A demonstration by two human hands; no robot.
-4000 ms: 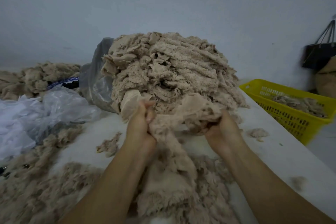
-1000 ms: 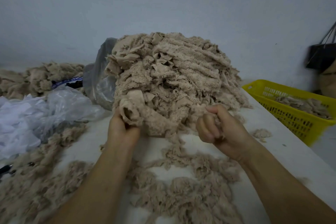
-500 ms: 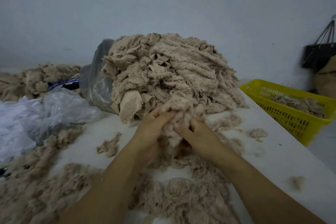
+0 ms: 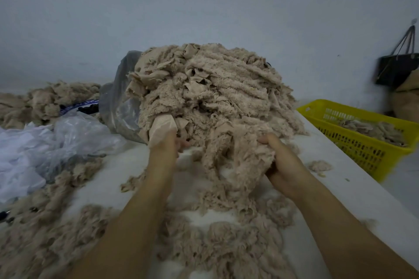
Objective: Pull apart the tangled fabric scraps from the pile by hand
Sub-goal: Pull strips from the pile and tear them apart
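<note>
The right hand (image 4: 283, 161) grips a fluffy clump (image 4: 244, 161) that runs into the pile (image 4: 215, 93) at 12 o'clock on the table (image 4: 344, 190). The left hand (image 4: 163, 149) is tucked under the pile's foot with its fingers hidden, so I cannot tell its grip. The strands look knotted, so a hard tug may drag or topple the heap. Loose scraps (image 4: 226, 249) at 6 o'clock could snag the clump again. A yellow basket (image 4: 362, 149) sits at 3 o'clock and plastic bags (image 4: 68, 136) at 9 o'clock; neither blocks the hands.
</note>
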